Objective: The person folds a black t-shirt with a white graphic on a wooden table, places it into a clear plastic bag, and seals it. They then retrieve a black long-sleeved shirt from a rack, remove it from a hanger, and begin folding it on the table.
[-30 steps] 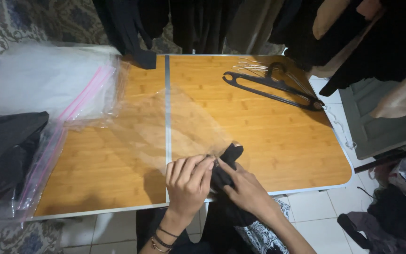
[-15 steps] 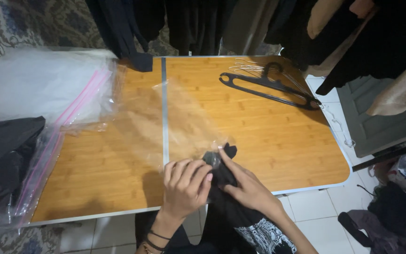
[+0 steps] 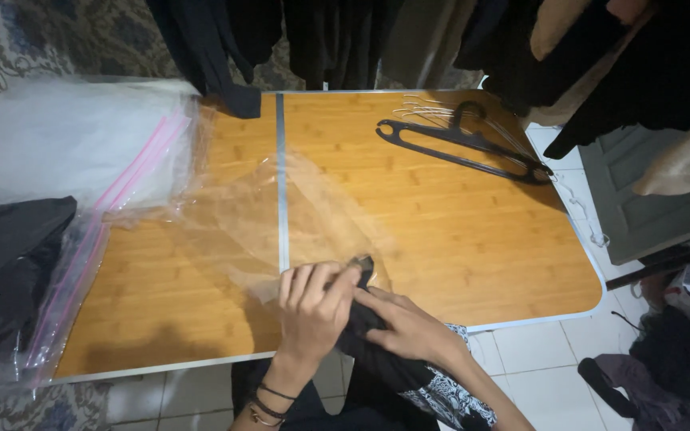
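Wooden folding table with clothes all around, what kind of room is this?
Probably a home clothes-packing corner: dark garments hang above the wooden folding table, black plastic hangers lie on it, and clear zip bags hold clothes.
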